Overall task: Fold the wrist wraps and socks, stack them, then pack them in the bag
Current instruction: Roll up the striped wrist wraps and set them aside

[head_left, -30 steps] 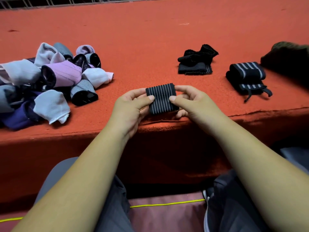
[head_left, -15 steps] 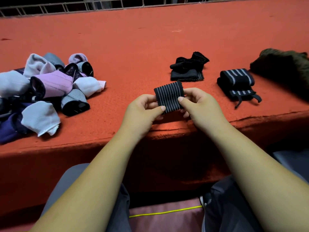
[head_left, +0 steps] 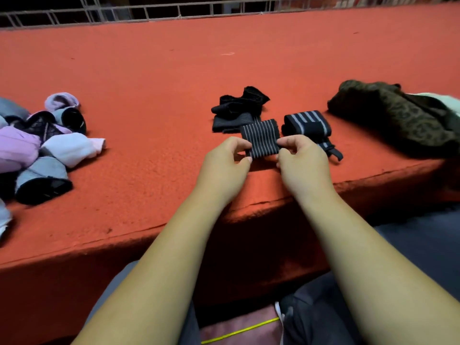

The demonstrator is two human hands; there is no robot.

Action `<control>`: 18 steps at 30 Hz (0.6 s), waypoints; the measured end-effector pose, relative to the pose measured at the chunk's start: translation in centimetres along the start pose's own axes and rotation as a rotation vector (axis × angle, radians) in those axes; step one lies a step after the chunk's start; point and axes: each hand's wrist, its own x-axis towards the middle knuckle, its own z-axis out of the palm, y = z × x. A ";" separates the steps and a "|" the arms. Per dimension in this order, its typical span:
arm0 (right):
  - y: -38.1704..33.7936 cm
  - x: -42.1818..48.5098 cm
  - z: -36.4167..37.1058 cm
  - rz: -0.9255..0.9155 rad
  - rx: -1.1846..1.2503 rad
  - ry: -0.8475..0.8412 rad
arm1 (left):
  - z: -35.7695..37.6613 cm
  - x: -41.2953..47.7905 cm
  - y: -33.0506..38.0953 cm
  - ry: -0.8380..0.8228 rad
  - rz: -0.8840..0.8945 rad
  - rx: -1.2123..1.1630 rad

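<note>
A folded black wrist wrap with thin white stripes (head_left: pixel 261 137) is held up just above the red table (head_left: pixel 154 78). My left hand (head_left: pixel 225 165) pinches its left edge and my right hand (head_left: pixel 302 159) pinches its right edge. Behind the right hand lies a stack of rolled black wraps with wider white stripes (head_left: pixel 307 124). A pile of unfolded black wraps (head_left: pixel 236 108) lies behind the held wrap. A heap of socks (head_left: pixel 42 145) in white, lilac, grey and black sits at the far left. A dark leopard-print bag (head_left: pixel 398 115) lies at the right.
The table's front edge (head_left: pixel 249 207) runs just under my wrists, with my grey-trousered knees below it. A metal railing (head_left: pixel 174 8) borders the table's far side. Something pale (head_left: pixel 445 100) shows behind the bag.
Both hands have carried the folded striped wrap forward and to the right, away from the table edge and close to the stack of rolled wraps. The camera has tilted to follow.
</note>
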 end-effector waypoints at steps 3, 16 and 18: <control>0.9 1.0 -0.5 -0.030 -0.257 -0.085 | 1.9 0.7 -0.1 -0.230 0.058 0.347; 1.2 1.2 -0.8 -0.072 -0.131 -0.070 | 1.8 0.8 0.6 -0.149 -0.024 0.284; 0.8 0.9 -0.6 -0.113 -0.083 -0.051 | 1.1 1.7 0.6 -0.152 -0.028 0.299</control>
